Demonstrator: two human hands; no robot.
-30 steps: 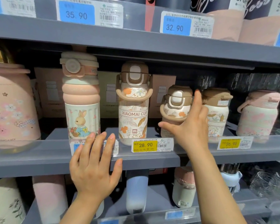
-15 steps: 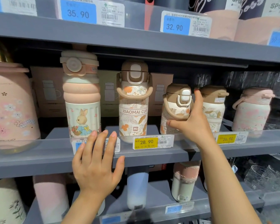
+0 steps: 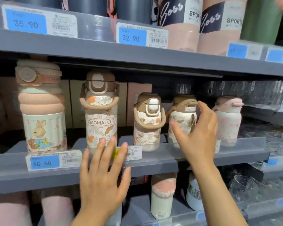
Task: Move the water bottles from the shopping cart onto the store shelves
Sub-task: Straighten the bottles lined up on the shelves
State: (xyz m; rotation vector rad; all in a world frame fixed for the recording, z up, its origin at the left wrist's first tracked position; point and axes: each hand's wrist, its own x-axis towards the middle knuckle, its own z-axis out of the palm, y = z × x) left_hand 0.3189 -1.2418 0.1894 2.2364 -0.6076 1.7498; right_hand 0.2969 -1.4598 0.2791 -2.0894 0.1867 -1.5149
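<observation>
The right hand (image 3: 198,136) had let go of the short bottle (image 3: 146,121), fingers spread, placement seemingly done; the left hand (image 3: 103,175) stayed flat on the shelf (image 3: 15,173)

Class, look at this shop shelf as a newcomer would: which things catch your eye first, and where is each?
First, the two bare hands: the left hand spread open over the grey middle shelf edge, the right hand open at a small brown-lidded leaf-print bottle. Next, the tall "XIAOMAI CUP" bottle with a brown lid at centre, and the pink ribbed rabbit-print bottle to its left.
</observation>
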